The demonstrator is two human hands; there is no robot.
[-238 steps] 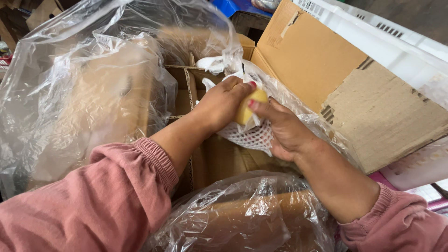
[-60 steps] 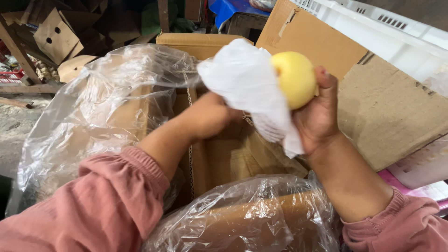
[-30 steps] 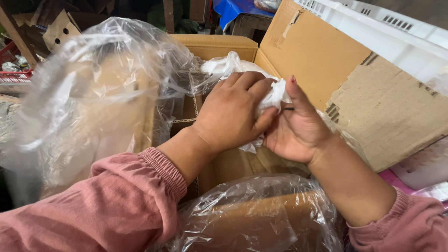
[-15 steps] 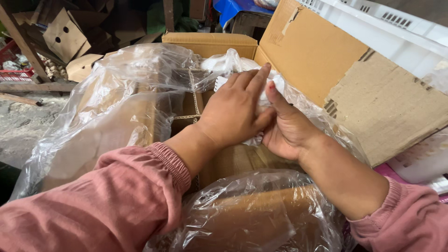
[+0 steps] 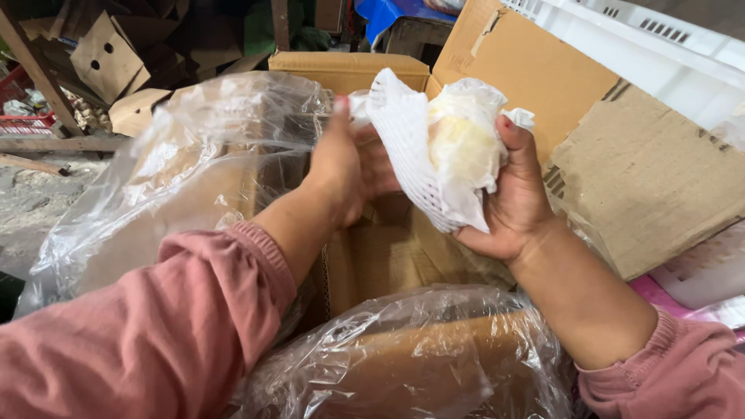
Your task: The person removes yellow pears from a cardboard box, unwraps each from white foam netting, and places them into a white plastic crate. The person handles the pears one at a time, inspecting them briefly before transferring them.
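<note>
Cardboard box (image 5: 349,70) behind; right hand (image 5: 508,206) gripping wrapped fruit (image 5: 458,147)

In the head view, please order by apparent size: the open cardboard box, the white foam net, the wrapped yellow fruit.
1. Open cardboard box, largest.
2. White foam net.
3. Wrapped yellow fruit, smallest; wrapping hides its full outline.

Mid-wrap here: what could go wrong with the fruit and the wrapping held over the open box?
1. The right hand cups the pale yellow fruit from one side only, above the cardboard box; it might slip out and bruise.
2. The white foam net hangs loose and covers only part of the fruit, while the left hand pulls it; it may tear or slide off.
3. The loose clear plastic liner billows beside the opening and may snag.
</note>
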